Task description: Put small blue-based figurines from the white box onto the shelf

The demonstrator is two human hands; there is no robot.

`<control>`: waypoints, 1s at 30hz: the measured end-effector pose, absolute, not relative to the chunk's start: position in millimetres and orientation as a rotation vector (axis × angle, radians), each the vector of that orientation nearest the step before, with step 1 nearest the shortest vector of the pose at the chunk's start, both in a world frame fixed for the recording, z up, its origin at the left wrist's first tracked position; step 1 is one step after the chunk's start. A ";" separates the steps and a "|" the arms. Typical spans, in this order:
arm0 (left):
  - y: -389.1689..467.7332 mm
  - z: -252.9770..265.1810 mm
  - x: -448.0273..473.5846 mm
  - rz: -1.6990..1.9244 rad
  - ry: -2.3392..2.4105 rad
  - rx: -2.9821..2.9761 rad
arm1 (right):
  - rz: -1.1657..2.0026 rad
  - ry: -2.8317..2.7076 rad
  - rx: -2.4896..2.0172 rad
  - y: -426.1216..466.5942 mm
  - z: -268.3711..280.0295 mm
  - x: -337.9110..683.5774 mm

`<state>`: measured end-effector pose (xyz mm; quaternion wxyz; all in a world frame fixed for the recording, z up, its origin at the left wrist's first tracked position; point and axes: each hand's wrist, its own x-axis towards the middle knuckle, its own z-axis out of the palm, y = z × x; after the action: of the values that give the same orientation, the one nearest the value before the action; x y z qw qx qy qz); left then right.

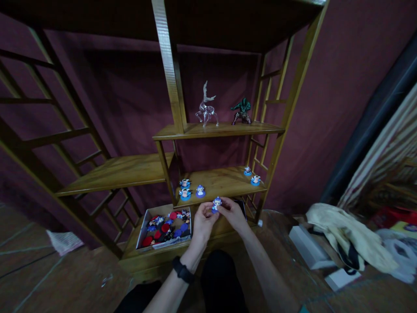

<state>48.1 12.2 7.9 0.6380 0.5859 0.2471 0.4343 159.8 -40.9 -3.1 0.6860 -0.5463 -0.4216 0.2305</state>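
Observation:
A small purple-and-white toy figurine (pixel 216 204) is held upright between my left hand (pixel 206 218) and my right hand (pixel 233 213), in front of the lower shelf (pixel 224 180). Fingers of both hands close on its sides. Just behind, at the shelf's front, stands a similar purple figurine (pixel 200 191). Two figurines on blue bases (pixel 185 194) are to its left, and two more blue-based figurines (pixel 255 180) stand at the right end. Below and left of my hands, an open box (pixel 142 230) contains several red, blue and black figurines.
A clear deer figurine (pixel 207 111) and a dark green figure (pixel 242 111) occupy the upper shelf (pixel 221 129). A wooden upright (pixel 171 74) divides the unit. Another shelf (pixel 120 171) lies left. Cream cloth (pixel 342 230) and a white box (pixel 309 248) are on the floor at right.

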 end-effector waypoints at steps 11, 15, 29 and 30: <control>19.4 11.8 67.7 1.014 0.593 1.322 | 0.512 -0.975 -1.249 -31.4 1.9 181.4; 24.3 8.8 67.7 1.021 0.602 1.277 | 0.529 -0.994 -1.233 -23.3 5.0 186.7; 35.8 -34.0 -14.2 0.909 0.813 1.173 | 0.540 -0.900 -1.139 77.0 10.8 229.0; 37.7 -37.4 -21.7 0.904 0.839 1.163 | 0.548 -0.913 -1.137 86.7 10.4 229.2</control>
<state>-21.7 37.7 -37.4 0.6618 0.5145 0.3709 0.3998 229.2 86.7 10.4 0.7119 -0.5127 -0.4116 0.2469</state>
